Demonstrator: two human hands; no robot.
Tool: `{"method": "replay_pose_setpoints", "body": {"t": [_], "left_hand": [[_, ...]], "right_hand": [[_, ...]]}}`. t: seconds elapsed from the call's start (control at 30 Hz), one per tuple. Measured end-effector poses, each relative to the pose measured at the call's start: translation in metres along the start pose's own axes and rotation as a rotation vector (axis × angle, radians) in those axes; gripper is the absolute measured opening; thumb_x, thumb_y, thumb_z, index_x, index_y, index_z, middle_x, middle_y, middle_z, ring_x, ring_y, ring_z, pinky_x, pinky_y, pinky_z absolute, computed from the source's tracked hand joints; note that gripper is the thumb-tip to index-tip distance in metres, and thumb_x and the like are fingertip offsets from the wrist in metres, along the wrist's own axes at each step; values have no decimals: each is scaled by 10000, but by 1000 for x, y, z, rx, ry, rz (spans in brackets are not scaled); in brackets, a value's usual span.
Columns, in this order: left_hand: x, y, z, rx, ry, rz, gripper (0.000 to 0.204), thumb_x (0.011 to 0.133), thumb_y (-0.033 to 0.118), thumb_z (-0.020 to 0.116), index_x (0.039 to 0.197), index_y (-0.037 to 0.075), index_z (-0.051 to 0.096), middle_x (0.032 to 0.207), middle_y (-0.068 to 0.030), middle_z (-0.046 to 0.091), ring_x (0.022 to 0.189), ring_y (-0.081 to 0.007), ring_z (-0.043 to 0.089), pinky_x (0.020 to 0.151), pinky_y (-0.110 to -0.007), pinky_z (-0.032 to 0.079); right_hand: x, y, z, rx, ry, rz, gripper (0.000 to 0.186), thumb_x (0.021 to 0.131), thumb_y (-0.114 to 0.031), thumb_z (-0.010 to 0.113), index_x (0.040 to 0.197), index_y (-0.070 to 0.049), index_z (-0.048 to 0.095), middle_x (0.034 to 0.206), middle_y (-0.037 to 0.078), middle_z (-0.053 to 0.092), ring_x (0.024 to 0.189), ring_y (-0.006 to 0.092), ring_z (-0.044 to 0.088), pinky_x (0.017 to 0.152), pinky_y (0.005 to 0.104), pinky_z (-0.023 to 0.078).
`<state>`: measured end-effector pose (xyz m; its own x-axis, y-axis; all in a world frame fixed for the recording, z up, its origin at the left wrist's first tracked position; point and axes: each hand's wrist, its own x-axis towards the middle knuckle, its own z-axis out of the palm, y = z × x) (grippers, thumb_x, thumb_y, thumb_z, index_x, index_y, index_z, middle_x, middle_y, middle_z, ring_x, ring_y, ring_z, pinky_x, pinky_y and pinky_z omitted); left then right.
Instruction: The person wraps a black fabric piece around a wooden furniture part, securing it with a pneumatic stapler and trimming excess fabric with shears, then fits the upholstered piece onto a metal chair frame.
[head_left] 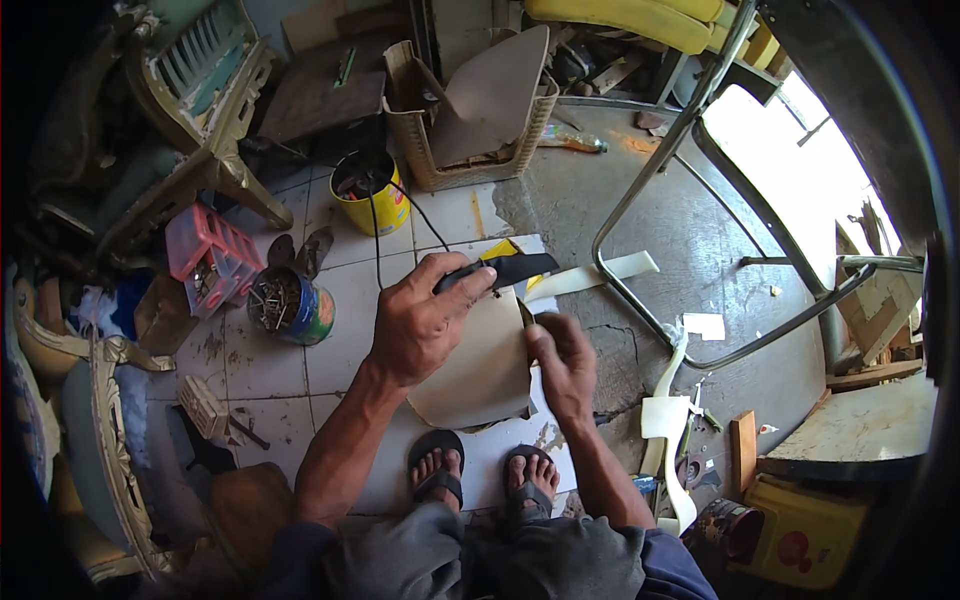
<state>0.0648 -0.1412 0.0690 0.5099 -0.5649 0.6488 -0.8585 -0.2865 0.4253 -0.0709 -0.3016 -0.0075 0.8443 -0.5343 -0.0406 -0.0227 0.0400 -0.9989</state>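
My left hand [425,315] is closed around a black hand tool [510,268] with a long tapered nose, whose exact kind I cannot make out. The tool lies over the far edge of a cream seat-like panel [470,375] in front of me. My right hand [565,360] grips the panel's right edge, thumb on top and fingers curled partly out of sight. A torn dark rim shows along that edge. Just beyond the tool lie a yellow scrap [497,250] and a pale strip [600,277].
Left stand a tin of nails [308,318], a red-pink organizer [190,250] and carved chair frames [225,150]. Farther off are a yellow bucket [360,215] with black cables and a basket [450,178] of boards. A metal-framed chair [600,235] stands right, with a stool [800,535] nearer.
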Motion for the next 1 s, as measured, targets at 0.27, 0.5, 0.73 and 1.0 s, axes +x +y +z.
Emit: {"method": "replay_pose_setpoints", "body": {"t": [0.27,0.5,0.73,1.0], "left_hand": [[6,31,10,-34,-43,143,388,771,25,784,1148,114,762,1032,-69,673,822,-254,716,675,-359,599],[17,44,22,-59,-19,87,246,797,68,808,1018,94,706,993,-60,674,808,-250,720,670,-363,596],[36,48,-8,-348,-324,-135,315,831,42,791,1122,29,672,1009,-121,709,913,-260,728,814,-359,572],[59,2,-58,-509,-907,-321,422,878,228,749,1206,-4,623,969,-111,695,913,-177,636,862,-343,499]], "right_hand": [[60,-109,-57,-761,-221,-837,324,775,-32,769,1090,-108,771,1027,90,739,1071,294,664,951,418,539],[46,-111,-65,-630,-235,-634,316,798,-44,777,1112,-75,753,1002,100,726,1004,300,691,866,393,565],[61,-135,-65,-650,-541,-593,333,858,-111,774,1187,-84,730,1043,124,722,912,330,728,808,412,584],[53,-132,-56,-624,-455,-591,250,848,-108,790,1096,-78,781,969,105,727,852,276,727,753,397,574]]}}
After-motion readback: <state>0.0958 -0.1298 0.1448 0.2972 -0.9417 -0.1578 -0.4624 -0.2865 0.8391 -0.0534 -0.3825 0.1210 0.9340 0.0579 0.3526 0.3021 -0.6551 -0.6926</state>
